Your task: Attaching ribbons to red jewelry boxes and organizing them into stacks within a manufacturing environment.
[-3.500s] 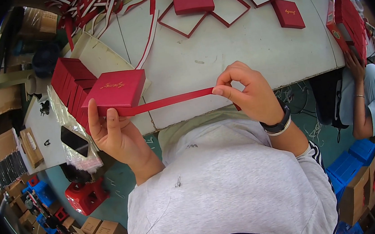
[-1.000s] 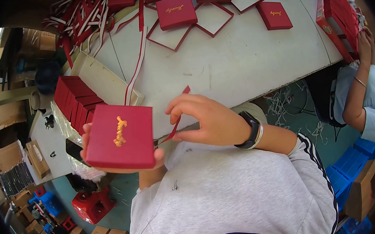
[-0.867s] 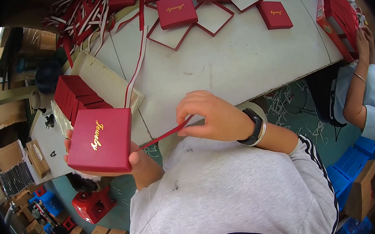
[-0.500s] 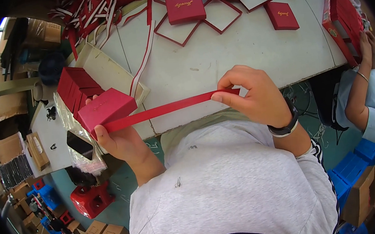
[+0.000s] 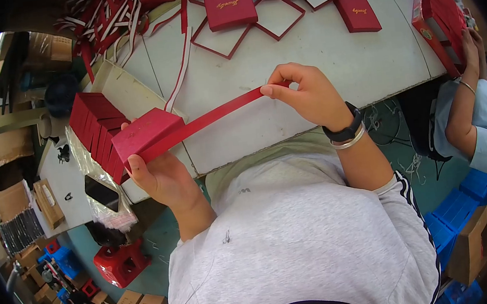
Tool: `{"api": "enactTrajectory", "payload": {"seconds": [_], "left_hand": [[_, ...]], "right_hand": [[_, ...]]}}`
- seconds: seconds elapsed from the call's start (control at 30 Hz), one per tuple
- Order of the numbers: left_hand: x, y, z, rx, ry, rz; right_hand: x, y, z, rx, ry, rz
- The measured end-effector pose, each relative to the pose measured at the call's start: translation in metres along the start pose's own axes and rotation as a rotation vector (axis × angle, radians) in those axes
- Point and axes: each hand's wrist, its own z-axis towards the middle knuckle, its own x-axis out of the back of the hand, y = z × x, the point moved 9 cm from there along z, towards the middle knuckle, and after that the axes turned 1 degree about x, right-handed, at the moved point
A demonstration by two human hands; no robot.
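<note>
A: How is your left hand gripping?
B: You are clasping a red box in that grip, a fingertip showing over its far side and your thumb pressing at the near left corner. The box is tilting a little, above the near left part of the bench.
A: And your right hand?
B: There your grip is pinching a red ribbon between thumb and bent forefinger, a short end poking out beyond them. The ribbon is running straight from the box's near side toward the far right. On that wrist you are wearing a black band and a silver bracelet.
A: What is lying around the box?
B: A row of red boxes is leaning just to its left, and a cream tray is sitting beyond. Left of your left hand, a phone is resting on clear plastic.
A: And farther out?
B: Open red trays are lying at the far middle, a gold-marked lid resting over them. A ribbon heap is spilling across the far left. At the far right, another person's hands are reaching up beside a red carton.
</note>
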Motion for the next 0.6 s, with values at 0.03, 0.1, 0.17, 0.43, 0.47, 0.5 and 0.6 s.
{"api": "enactTrajectory", "payload": {"seconds": [0.03,0.1,0.17,0.43,0.47,0.5,0.6], "left_hand": [[-0.001,-0.002,-0.001,0.005,-0.005,-0.002],[-0.003,-0.006,-0.001,0.052,-0.046,0.001],[-0.003,-0.008,-0.002,0.07,-0.045,-0.01],[-0.01,-0.017,-0.003,0.141,-0.047,-0.088],[-0.011,-0.017,-0.002,0.145,-0.043,-0.084],[-0.012,-0.019,-0.002,0.15,-0.04,-0.082],[-0.016,-0.022,-0.003,0.159,-0.033,-0.095]], "right_hand": [[-0.001,0.005,0.001,-0.003,0.007,-0.001],[-0.004,0.014,0.005,-0.027,0.013,0.038],[-0.008,0.019,0.008,-0.051,-0.016,0.042],[-0.013,0.032,0.013,-0.115,-0.051,0.075],[-0.012,0.031,0.013,-0.111,-0.053,0.073],[-0.012,0.032,0.013,-0.109,-0.053,0.07],[-0.007,0.033,0.013,-0.077,-0.009,0.093]]}}
